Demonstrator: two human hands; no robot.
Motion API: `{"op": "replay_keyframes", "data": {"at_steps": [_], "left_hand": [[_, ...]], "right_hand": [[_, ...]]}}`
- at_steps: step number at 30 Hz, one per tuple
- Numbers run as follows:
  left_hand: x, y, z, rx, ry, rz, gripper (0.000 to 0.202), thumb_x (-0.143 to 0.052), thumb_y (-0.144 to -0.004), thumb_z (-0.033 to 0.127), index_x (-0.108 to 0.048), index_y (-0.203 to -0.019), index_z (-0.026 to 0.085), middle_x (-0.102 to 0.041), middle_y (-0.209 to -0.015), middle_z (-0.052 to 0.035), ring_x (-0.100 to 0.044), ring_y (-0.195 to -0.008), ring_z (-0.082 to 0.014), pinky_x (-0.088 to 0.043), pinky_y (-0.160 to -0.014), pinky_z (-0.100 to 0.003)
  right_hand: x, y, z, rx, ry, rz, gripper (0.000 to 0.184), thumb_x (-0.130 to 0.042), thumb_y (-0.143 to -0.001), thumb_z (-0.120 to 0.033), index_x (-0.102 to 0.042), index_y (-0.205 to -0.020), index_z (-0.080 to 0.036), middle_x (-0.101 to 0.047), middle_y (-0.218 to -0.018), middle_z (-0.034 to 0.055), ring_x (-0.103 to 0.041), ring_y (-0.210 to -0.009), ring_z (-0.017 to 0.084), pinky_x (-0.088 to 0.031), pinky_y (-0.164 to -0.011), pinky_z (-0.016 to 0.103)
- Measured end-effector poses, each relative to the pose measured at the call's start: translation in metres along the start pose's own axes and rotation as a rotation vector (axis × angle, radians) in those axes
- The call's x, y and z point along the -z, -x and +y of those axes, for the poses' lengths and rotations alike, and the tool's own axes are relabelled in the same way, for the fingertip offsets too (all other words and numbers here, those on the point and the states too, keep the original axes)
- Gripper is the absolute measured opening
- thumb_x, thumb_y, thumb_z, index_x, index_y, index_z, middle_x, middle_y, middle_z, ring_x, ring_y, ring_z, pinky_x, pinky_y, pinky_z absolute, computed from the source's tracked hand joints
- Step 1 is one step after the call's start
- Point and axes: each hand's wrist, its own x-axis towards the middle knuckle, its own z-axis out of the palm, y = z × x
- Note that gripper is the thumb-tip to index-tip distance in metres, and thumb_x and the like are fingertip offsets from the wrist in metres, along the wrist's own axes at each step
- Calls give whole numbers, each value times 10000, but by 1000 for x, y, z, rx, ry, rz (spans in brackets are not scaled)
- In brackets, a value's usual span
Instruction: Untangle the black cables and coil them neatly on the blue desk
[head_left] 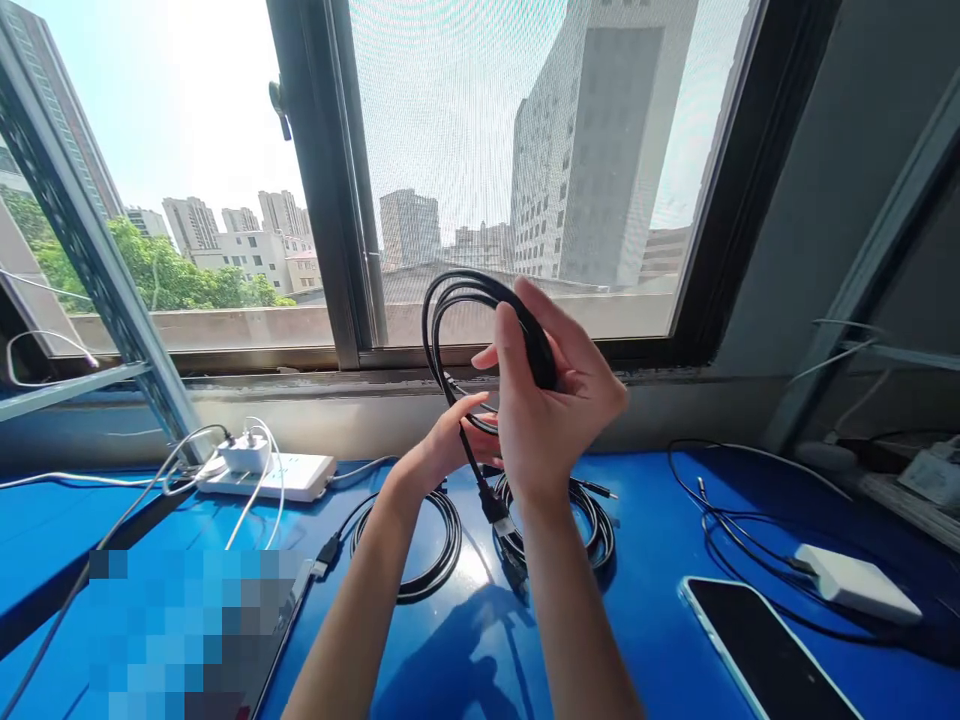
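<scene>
My right hand point(559, 400) is raised in front of the window, closed round a black USB cable point(435, 320) wound in loops. The loops arch out to the left of its fingers. A USB plug point(495, 508) dangles from this cable below the hands. My left hand point(446, 440) is at the bottom of the loops, its thumb and fingers closed about the cable; some fingertips are hidden behind my right hand. On the blue table beneath lie two more coiled black cables, a left coil point(450, 560) and a right coil point(604, 540), partly covered by my forearms.
At the left, a white power strip point(300, 477) carries a charger point(246, 453) and white cords. A dark device, partly blurred out, lies in front with a plug point(328, 555) at its edge. A phone point(765, 650) and a white adapter point(855, 582) with black cables lie right.
</scene>
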Motion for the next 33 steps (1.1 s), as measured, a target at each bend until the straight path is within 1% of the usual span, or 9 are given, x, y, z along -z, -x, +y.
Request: {"op": "replay_keyframes", "data": {"at_steps": [2, 5, 7, 10, 19, 23, 26, 30, 33], "left_hand": [[-1, -6, -1, 69, 92, 23, 223, -476, -863, 271, -560, -682, 171, -536, -477, 19, -569, -431, -139, -500, -475, -247], [1, -10, 4, 84, 346, 218, 245, -311, -943, 203, -506, -797, 184, -582, -554, 24, -592, -476, -94, -481, -517, -180], [6, -10, 8, 50, 455, 308, 204, -328, -948, 185, -482, -815, 189, -521, -505, 58, -534, -412, -71, -419, -454, -143], [16, -10, 11, 6, 398, 293, 172, -395, -943, 218, -482, -798, 188, -353, -414, 107, -345, -295, -45, -261, -340, -125], [47, -8, 12, -63, -31, 109, 348, -646, -764, 501, -569, -710, 166, -353, -423, 86, -257, -314, -27, -147, -334, -168], [47, -5, 16, -54, -81, 98, 511, -522, -779, 644, -580, -611, 165, -314, -434, 52, -229, -336, -40, -111, -340, -215], [43, -5, 18, -68, -133, 176, 560, -521, -767, 664, -521, -492, 177, -265, -429, 47, -210, -342, -46, -109, -347, -239], [42, -5, 22, -98, -161, 191, 599, -594, -714, 666, -362, -414, 203, -241, -427, 46, -203, -357, -46, -114, -354, -243], [44, -5, 25, -124, -158, 256, 647, -580, -727, 663, -245, -401, 215, -202, -428, 52, -183, -361, -47, -115, -348, -244]], "right_hand": [[-4, -2, 16, -154, 16, 21, 342, -538, -835, -391, -646, -1091, -191, -631, -589, -14, -548, -462, 115, -472, -483, 255], [-10, -4, 48, -401, -51, 19, 415, -504, -839, -395, -582, -1158, -141, -646, -608, -16, -426, -354, 67, -370, -374, 213], [-12, -4, 66, -590, -71, 12, 400, -468, -851, -380, -570, -1138, -121, -666, -654, -4, -368, -318, 42, -343, -350, 200], [-12, -4, 80, -719, -55, -49, 358, -549, -791, -352, -586, -1065, -124, -683, -727, 8, -373, -325, 32, -345, -344, 193], [-3, -6, 86, -369, 188, -235, 288, -675, -656, -205, -661, -942, -169, -661, -854, 39, -626, -779, 164, -521, -728, 289], [-3, -4, 89, -401, 282, -138, 350, -639, -660, -136, -664, -1008, -147, -612, -1013, 112, -622, -849, 181, -517, -723, 282], [-2, -3, 93, -440, 294, -185, 320, -608, -690, -158, -672, -1003, -140, -601, -1075, 133, -620, -849, 175, -505, -740, 276], [2, -4, 96, -454, 296, -298, 143, -616, -707, -289, -675, -785, -185, -660, -819, 58, -587, -686, 166, -468, -644, 283], [7, -8, 88, -470, 335, -341, 289, -667, -659, -446, -576, -530, -204, -555, -522, -5, -496, -548, 148, -386, -561, 269]]}}
